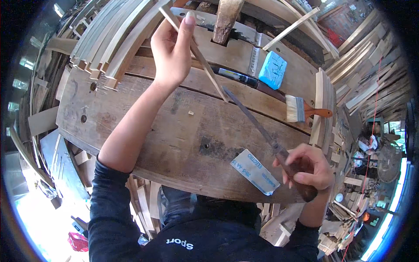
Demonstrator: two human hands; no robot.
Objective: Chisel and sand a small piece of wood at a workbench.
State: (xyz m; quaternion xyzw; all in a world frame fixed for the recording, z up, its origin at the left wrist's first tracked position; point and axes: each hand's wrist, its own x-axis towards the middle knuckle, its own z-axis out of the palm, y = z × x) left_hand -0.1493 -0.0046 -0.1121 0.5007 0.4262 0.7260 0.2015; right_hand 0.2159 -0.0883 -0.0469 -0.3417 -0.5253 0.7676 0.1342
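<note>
My left hand point(172, 61) is closed around a thin wooden strip point(205, 65) above the far part of the workbench, thumb raised along it. The strip slants down and to the right, its lower end close to the bench top. In my right hand point(315, 165), at the near right, is a chisel point(253, 118) with a long narrow steel blade and a dark wooden handle. The blade's tip lies beside the strip's lower end; whether they touch I cannot tell. A printed pale rectangular piece point(255, 172) lies on the bench left of my right hand.
On the workbench point(174, 144) lie a light blue block point(273, 70), a dark marker point(238, 77) and a flat paintbrush point(301, 109). Several wooden battens point(124, 43) are stacked at the far left. An upright wooden piece point(227, 22) stands in the bench. More timber point(362, 61) leans at the right.
</note>
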